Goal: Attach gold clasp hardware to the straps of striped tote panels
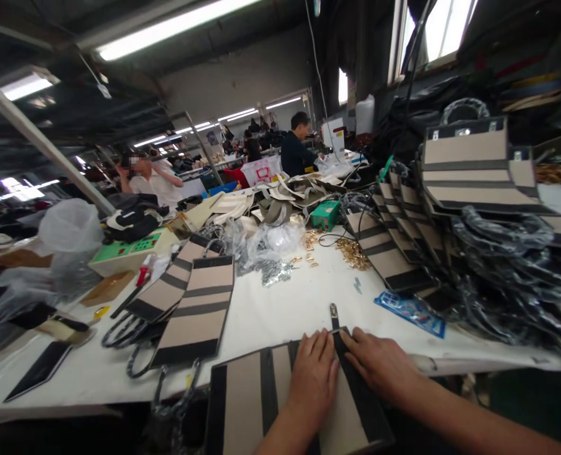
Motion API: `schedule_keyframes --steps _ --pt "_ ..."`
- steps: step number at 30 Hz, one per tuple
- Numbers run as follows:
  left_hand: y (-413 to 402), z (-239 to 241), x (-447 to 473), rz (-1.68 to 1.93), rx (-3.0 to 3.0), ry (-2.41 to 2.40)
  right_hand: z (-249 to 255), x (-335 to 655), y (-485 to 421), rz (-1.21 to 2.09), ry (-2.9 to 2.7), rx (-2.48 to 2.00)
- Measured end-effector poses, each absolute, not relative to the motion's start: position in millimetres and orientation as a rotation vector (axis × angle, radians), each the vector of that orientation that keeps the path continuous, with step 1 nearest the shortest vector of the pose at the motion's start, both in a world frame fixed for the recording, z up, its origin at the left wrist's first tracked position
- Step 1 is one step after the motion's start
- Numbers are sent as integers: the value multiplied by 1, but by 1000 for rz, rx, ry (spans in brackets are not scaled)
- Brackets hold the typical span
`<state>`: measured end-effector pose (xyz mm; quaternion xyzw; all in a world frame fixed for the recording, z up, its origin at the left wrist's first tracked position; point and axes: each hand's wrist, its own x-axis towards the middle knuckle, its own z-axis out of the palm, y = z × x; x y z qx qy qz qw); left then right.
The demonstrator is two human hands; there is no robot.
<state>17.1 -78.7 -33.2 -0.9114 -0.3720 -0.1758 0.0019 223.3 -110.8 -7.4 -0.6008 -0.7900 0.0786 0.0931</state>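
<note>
A beige handbag with black stripes (pixel 247 392) lies at the front edge of the table, partly over it. From its far edge sticks out a short black tab with a metal piece (pixel 334 311). My left hand (pixel 313 370) lies flat on the bag, its fingers stretched toward that edge. Beside the base of the tab, my right hand (pixel 380 363) rests on the black border with its fingers extended. Neither hand visibly grips anything. Below the left side of the bag hang dark, plastic-wrapped handles (pixel 174 392).
Striped bags (pixel 198 309) lie to the left, with a large stack (pixel 465 164) at right. A blue packet (pixel 410 311), gold metal parts (pixel 353 253), a green box (pixel 325 215) and plastic wrap (pixel 275 243) lie on the white table (pixel 261 316). A co-worker (pixel 297 148) is farther back.
</note>
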Motion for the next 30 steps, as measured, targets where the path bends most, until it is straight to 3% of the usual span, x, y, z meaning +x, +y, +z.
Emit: schedule_keyframes --steps 9,17,23,30 --pt "-77 -27 23 -314 -2900 -1179 24 221 -108 304 -2494 -1812" --pt "-80 -23 20 -525 -2964 -1295 23 263 -64 536 -2024 -1978" --pt "-80 -23 20 -602 -3000 -1356 13 304 1 458 -1801 -2335" --pt "-81 -23 19 -637 -3013 -1388 -1 298 15 383 -1703 -2465"
